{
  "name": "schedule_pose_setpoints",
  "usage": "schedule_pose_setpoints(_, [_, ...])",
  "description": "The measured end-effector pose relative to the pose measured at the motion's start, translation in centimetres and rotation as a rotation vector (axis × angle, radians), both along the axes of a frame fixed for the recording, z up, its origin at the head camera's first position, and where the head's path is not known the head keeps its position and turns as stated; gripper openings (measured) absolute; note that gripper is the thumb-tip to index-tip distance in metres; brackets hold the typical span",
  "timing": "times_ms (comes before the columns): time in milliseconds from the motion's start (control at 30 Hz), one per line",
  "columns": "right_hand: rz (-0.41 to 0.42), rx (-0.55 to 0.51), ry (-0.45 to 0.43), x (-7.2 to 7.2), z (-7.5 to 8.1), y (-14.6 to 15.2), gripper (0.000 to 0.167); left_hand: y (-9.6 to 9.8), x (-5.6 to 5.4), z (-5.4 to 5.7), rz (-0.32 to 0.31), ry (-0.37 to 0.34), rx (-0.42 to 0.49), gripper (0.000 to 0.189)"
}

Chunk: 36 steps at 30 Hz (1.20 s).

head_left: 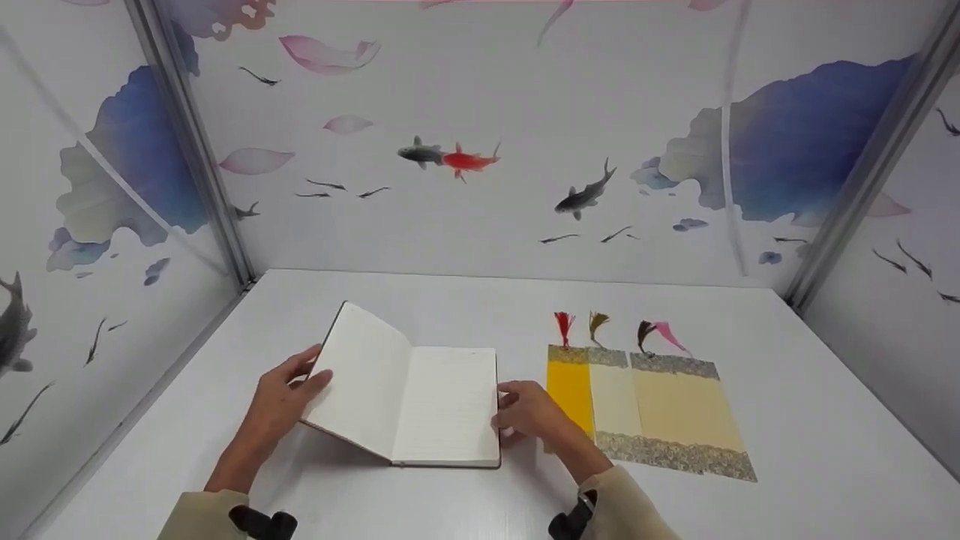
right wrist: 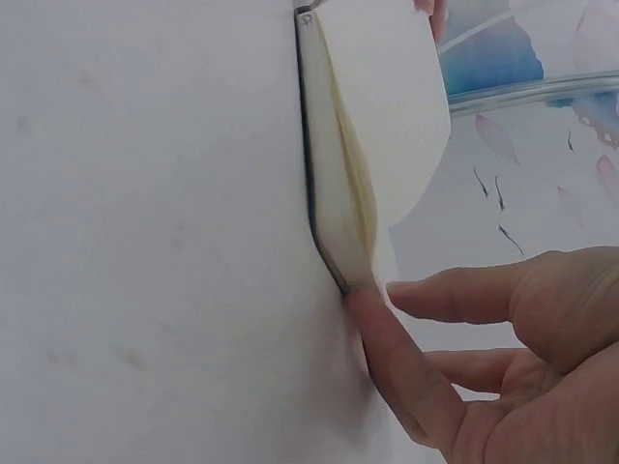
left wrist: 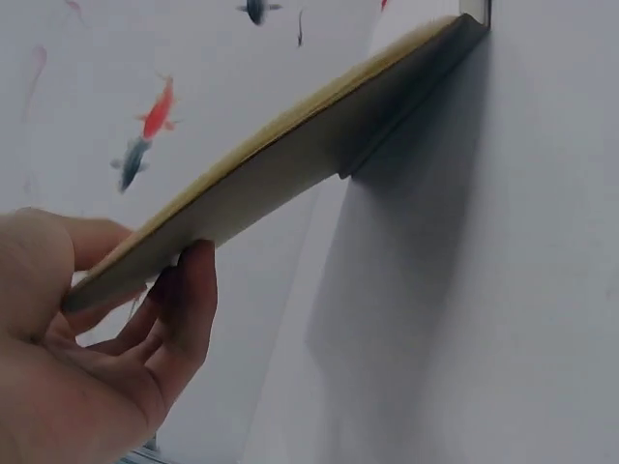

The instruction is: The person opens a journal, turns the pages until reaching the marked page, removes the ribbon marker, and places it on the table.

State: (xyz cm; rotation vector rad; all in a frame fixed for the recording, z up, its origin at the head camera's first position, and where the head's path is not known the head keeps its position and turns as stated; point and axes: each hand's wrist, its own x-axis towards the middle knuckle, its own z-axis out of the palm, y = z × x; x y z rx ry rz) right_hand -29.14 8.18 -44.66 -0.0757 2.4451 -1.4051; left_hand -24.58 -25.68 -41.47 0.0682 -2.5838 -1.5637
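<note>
An open notebook [head_left: 448,405] with cream pages lies on the white table, its left part [head_left: 360,375] raised at a slant. My left hand [head_left: 283,397] pinches the outer edge of that raised part, thumb on the page side and fingers behind it. The left wrist view shows the hand [left wrist: 106,338] holding the cover's edge [left wrist: 280,145] above the tabletop. At the notebook's right edge, my right hand [head_left: 534,411] holds the cover and page block. Seen from the right wrist, its forefinger [right wrist: 392,353] touches the cover's edge and the thumb is close to the pages [right wrist: 348,184].
Right of the notebook lie several tasselled bookmarks: a yellow one [head_left: 568,386], a cream one [head_left: 613,397] and a wider beige area [head_left: 682,405], all with grey lace-patterned bands. Red [head_left: 563,327] and pink [head_left: 670,335] tassels point away. Printed walls [head_left: 480,225] enclose the table.
</note>
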Motion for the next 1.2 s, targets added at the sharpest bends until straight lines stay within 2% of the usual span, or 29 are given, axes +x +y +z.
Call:
schedule_pose_setpoints(100, [0.012, -0.062, -0.074, -0.2, 0.5, 0.8, 0.065, 0.9, 0.3, 0.6, -0.104, 0.006, 0.129, 0.059])
schedule_pose_setpoints(233, [0.027, -0.136, -0.133, -0.4, 0.9, 1.5, 0.077, 2.6, 0.5, 1.0, -0.205, 0.038, 0.274, 0.061])
schedule_pose_setpoints(333, [0.036, -0.218, -0.156, -0.6, 0.9, 1.7, 0.086, 3.8, 0.6, 1.1, -0.265, 0.041, 0.323, 0.067])
schedule_pose_setpoints(467, [0.031, -0.313, -0.172, -0.5, 0.7, 1.9, 0.094, 5.4, 0.6, 0.7, -0.369, 0.013, 0.335, 0.072])
schedule_pose_setpoints(567, [0.027, -0.339, -0.166, -0.4, 0.6, 1.9, 0.096, 6.8, 0.6, 0.1, -0.422, -0.005, 0.255, 0.07])
schedule_pose_setpoints(667, [0.037, -0.339, -0.151, -0.4, 0.6, 1.8, 0.091, 8.1, 0.7, -0.8, -0.471, -0.044, 0.073, 0.062])
schedule_pose_setpoints(800, [0.066, -0.281, -0.137, -0.2, 0.5, 1.4, 0.066, 9.2, 1.2, -2.0, -0.534, -0.145, -0.154, 0.057])
schedule_pose_setpoints(867, [0.08, -0.246, -0.131, -0.1, 0.5, 1.2, 0.06, 9.5, 1.4, -2.3, -0.551, -0.181, -0.237, 0.056])
schedule_pose_setpoints(1000, [0.088, -0.181, -0.093, 0.0, 0.3, 0.7, 0.062, 9.8, 1.6, -2.7, -0.576, -0.156, -0.376, 0.053])
schedule_pose_setpoints(1200, [0.08, -0.083, 0.015, 0.2, -0.2, 0.0, 0.062, 10.4, 2.0, -2.9, -0.565, -0.086, -0.496, 0.052])
